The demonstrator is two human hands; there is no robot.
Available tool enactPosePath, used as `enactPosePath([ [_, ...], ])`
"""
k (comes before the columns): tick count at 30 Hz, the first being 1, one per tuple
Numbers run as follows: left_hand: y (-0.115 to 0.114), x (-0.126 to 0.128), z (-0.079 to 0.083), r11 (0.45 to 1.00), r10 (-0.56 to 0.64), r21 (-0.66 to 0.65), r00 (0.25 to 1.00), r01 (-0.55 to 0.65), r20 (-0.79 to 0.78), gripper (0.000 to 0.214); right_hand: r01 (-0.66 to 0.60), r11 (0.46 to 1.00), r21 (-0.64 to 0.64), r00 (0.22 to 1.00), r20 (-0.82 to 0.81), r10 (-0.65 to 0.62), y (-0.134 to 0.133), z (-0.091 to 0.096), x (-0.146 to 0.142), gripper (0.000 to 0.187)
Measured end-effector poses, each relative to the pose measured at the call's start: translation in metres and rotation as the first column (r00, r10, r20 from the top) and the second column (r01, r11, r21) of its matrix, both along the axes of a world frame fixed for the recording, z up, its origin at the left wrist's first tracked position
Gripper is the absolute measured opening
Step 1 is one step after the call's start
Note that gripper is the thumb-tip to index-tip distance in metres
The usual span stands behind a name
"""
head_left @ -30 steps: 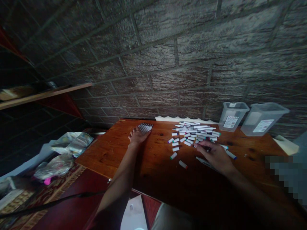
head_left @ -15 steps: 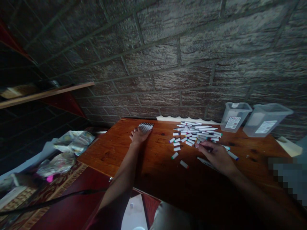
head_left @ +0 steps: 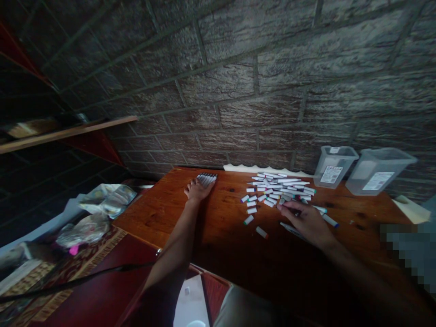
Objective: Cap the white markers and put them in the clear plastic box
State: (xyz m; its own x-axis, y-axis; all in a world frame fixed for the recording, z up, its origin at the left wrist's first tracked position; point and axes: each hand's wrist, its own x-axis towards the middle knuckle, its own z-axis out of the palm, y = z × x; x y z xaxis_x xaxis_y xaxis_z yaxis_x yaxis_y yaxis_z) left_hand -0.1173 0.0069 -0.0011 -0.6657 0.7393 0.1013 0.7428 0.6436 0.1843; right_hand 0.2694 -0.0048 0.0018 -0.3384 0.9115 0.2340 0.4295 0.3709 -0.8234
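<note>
Head view: varnished, reddish-brown wooden surface (head_left: 225,213) bearing white-barrelled markers. Left hand (head_left: 196,192) lies over the near end of a slanting row of white markers with dark tips (head_left: 207,179), thumb and fingers spread to either side; whether this grip squeezes cannot be told. Right hand (head_left: 308,222) curls at the near edge of a loose pile of white markers and coloured-end caps (head_left: 277,185), thumb and fingers drawn close; whether its grip is clamped on a piece cannot be told. Two clear plastic containers (head_left: 381,170) stand beyond, at right.
</note>
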Motion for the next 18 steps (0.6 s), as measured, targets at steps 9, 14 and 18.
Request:
enactPosePath([
  [9,0.0072,-0.0067,-0.0070,1.000,-0.018,0.004,1.000,0.018,-0.014,0.104,-0.012,0.999,-0.034,1.000,0.022,0.013,0.0001,0.0010,0.0001,0.037],
  [14,0.0080,-0.0062,-0.0078,0.999,-0.036,0.019,0.999,0.036,-0.011,0.105,-0.006,1.000,-0.019,0.999,0.032,0.007,0.0006,0.0004,0.0000,0.035],
  [18,0.0078,-0.0041,-0.0059,1.000,-0.020,0.008,1.000,0.020,0.008,0.103,-0.001,1.000,-0.029,0.999,0.036,0.002,0.0002,0.0013,0.0004,0.036],
])
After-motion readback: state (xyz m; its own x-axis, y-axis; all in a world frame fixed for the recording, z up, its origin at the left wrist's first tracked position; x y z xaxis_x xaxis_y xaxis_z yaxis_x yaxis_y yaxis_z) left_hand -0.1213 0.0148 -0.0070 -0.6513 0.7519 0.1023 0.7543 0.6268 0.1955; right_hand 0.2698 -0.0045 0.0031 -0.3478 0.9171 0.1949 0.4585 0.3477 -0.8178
